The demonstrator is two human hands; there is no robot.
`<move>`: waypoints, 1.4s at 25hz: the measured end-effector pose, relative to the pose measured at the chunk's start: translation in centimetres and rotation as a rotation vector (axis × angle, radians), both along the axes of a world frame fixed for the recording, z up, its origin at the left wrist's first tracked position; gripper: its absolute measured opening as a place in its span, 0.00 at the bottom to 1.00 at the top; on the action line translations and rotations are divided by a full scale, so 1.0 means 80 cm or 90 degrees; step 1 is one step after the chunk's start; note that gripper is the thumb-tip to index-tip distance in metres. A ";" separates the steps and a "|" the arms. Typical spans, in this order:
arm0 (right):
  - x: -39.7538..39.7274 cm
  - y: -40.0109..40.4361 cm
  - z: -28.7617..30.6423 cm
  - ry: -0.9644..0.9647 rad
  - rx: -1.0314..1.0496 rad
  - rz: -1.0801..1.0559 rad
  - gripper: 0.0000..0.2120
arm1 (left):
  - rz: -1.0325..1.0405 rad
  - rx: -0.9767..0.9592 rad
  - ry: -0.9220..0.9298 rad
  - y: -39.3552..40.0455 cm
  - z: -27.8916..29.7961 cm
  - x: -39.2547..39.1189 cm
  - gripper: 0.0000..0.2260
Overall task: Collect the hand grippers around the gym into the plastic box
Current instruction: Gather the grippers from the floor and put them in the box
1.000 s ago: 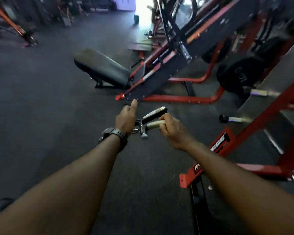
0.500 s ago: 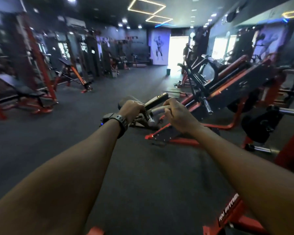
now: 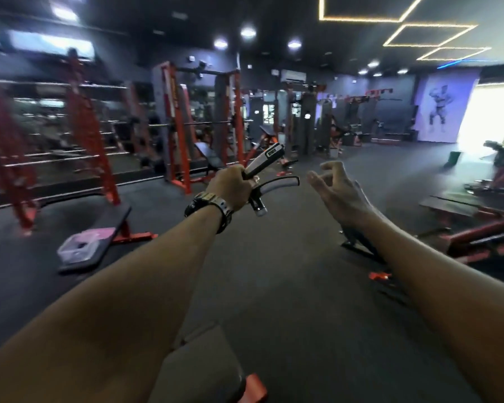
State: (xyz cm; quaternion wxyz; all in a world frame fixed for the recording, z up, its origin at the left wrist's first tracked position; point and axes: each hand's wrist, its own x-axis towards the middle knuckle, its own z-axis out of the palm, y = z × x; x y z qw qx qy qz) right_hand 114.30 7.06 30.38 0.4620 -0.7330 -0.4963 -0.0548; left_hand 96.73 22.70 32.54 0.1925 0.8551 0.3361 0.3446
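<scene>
A person's two bare forearms are reaching forward into a dim gym with red racks. Just left of the frame's centre, the left hand [image 3: 230,189], wearing a wristwatch [image 3: 208,207], is holding a hand gripper [image 3: 264,170]; its fingers are clamped round the base where the two handles meet, and the handles are fanning up and to the right. One handle is black and white with a small counter window, the other is curved and grey. The right hand [image 3: 336,189], just right of centre, is hanging empty, fingers loosely curled and apart, near the gripper's curved handle but not touching it.

The plastic box [image 3: 77,248], clear with a pinkish lid, is sitting at the lower left of the frame on the near end of a black padded bench [image 3: 111,222], well apart from both hands. Its contents are too blurred to make out.

The step in hand appears to be carrying the gripper to the box. To do it well, the person should be keeping the left hand's hold firm at the hinge so the sprung handles are not swinging, turning toward the lower left, and lowering the gripper inside the box's walls rather than tossing it
</scene>
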 end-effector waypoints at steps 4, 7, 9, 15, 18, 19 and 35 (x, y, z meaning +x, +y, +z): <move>-0.130 0.111 0.016 0.035 0.024 0.147 0.25 | 0.145 0.002 -0.042 0.062 0.012 -0.143 0.11; -0.252 0.202 0.025 0.081 0.035 0.250 0.26 | 0.256 0.007 -0.078 0.116 0.014 -0.275 0.11; -0.336 0.259 0.023 0.112 0.045 0.297 0.26 | 0.306 0.012 -0.095 0.149 0.009 -0.368 0.10; -0.562 0.393 0.011 0.160 0.007 0.415 0.23 | 0.448 0.012 -0.135 0.215 -0.026 -0.610 0.09; -0.644 0.453 0.004 0.166 -0.019 0.450 0.25 | 0.476 0.007 -0.150 0.253 -0.045 -0.692 0.09; -0.666 0.471 0.002 0.157 -0.027 0.466 0.25 | 0.485 0.005 -0.154 0.267 -0.049 -0.714 0.09; -0.780 0.891 -0.053 0.261 -0.070 0.469 0.38 | 0.467 0.032 -0.103 0.686 -0.080 -0.808 0.09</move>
